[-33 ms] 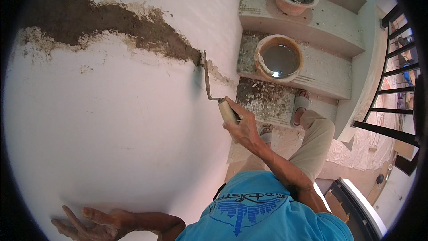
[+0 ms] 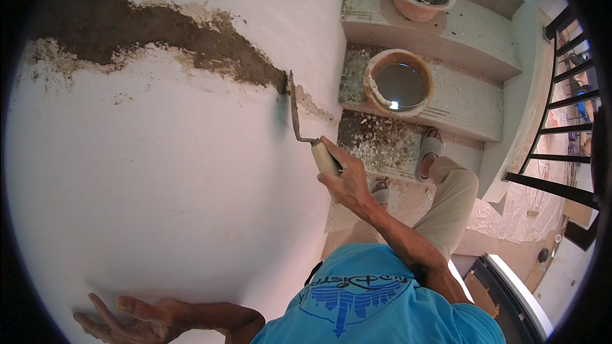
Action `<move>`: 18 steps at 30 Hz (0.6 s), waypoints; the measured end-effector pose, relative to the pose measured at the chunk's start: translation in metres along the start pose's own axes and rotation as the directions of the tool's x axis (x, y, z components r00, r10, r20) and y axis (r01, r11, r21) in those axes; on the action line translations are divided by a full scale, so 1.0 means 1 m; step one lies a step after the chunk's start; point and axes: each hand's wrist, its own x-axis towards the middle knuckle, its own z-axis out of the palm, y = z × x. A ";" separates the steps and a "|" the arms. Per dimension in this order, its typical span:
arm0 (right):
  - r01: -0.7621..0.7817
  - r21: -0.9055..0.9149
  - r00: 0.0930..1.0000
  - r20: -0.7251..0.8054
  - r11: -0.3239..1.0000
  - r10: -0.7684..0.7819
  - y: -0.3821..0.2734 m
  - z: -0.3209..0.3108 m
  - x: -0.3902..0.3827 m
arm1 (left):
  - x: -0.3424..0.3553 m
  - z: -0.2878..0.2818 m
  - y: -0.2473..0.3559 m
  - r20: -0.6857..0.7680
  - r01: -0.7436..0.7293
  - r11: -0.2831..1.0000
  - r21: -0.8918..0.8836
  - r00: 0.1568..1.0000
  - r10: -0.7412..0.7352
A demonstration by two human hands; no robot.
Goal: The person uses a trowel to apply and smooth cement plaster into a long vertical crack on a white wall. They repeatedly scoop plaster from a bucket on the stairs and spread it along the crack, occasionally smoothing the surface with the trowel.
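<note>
At far left, the left hand (image 2: 137, 322) is empty beside the white wall (image 2: 159, 185), its fingers spread apart, perhaps for balance; whether it touches the wall I cannot tell. Higher in the view, a dark mortar band (image 2: 140, 28) crosses the wall, narrowing rightward. The trowel (image 2: 295, 111) stands at that band's right end, its blade seen nearly edge-on. The right hand (image 2: 347, 181) has its fingers clamped round the pale handle (image 2: 324, 159), so the blade lies ahead of them, past a bent neck that presumably spares the knuckles. Farther right, a water bucket (image 2: 427, 79) and, one step up, a mix bucket (image 2: 417, 14) seem set within easy reach.
</note>
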 end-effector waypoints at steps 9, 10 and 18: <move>-0.005 -0.202 0.996 0.082 0.979 0.022 -0.009 0.012 -0.018 | 0.004 0.002 0.001 -0.009 -0.021 1.000 -0.001 1.000 0.021; 0.033 -0.194 0.997 0.070 0.980 -0.020 -0.007 0.009 -0.020 | 0.003 0.002 0.001 -0.008 -0.023 0.999 0.024 1.000 0.023; 0.136 -0.229 0.990 0.002 0.964 -0.139 -0.018 -0.005 0.001 | 0.001 0.003 -0.004 -0.025 -0.045 0.999 -0.003 0.999 0.045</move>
